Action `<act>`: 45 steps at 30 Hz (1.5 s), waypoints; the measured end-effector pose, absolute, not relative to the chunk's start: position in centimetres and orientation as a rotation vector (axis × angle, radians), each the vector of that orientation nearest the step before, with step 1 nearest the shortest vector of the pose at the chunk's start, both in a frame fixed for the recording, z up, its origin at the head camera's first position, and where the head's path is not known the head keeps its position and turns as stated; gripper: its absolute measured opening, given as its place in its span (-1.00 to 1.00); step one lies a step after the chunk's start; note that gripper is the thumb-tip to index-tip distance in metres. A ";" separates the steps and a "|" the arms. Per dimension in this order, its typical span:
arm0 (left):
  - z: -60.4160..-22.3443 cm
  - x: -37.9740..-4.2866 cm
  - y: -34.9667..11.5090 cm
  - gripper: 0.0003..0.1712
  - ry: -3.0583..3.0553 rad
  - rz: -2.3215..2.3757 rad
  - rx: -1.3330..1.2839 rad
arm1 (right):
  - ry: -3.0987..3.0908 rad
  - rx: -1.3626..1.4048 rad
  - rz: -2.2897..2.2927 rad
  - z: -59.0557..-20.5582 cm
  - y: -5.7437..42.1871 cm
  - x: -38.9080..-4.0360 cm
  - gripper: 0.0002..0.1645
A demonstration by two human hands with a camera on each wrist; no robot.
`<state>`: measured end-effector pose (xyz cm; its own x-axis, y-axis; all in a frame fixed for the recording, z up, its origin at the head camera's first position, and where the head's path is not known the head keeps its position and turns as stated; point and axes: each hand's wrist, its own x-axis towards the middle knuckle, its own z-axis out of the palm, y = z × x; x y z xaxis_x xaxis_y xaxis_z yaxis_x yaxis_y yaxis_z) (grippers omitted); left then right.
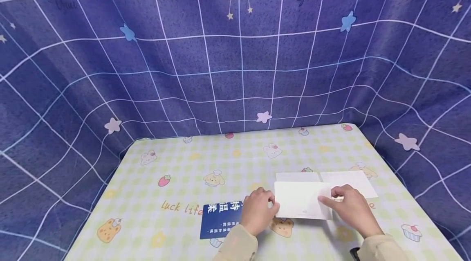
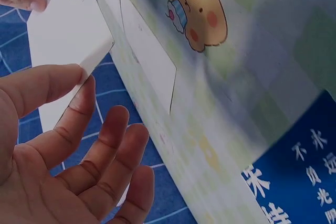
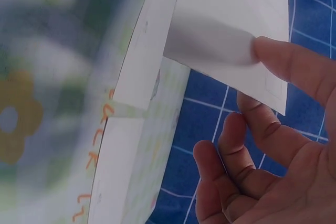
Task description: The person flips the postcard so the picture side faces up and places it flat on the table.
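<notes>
A white card (image 1: 302, 200), like a postcard with a tiny printed mark near its lower edge, is held up off the table between both hands. My left hand (image 1: 259, 210) pinches its left edge between thumb and index finger, the other fingers loosely bent in the left wrist view. On the opposite side, my right hand (image 1: 351, 208) pinches the card with the thumb (image 3: 294, 64) on its face and fingers behind. A blue card (image 1: 220, 221) with white characters lies flat beside my left hand, which covers part of it.
Two more white cards lie behind the held one: one at left (image 1: 297, 176), partly hidden, and one at right (image 1: 351, 183), partly behind my right hand. A checked cloth (image 1: 147, 187) covers the table. A dark blue gridded curtain (image 1: 228, 56) hangs around its far sides.
</notes>
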<state>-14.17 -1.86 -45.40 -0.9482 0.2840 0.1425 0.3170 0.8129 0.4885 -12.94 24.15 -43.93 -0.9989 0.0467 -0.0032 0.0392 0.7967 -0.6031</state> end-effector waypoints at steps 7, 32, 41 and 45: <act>-45.3 -13.9 -3.0 -0.87 -2.912 -0.842 -0.459 | -2.956 -0.037 0.995 -43.7 23.0 -12.9 -0.61; -46.2 -14.0 -5.8 -0.86 -2.692 -1.058 -0.430 | -3.007 -0.361 1.488 -43.4 22.0 -12.6 0.06; -46.6 -14.0 -5.6 -0.83 -2.649 -1.028 -0.400 | -2.912 -0.211 1.877 -44.1 22.2 -12.5 -0.32; -46.8 -13.9 -5.3 -0.73 -2.680 -1.102 -0.347 | -2.895 -0.215 1.848 -44.3 22.4 -12.4 -0.43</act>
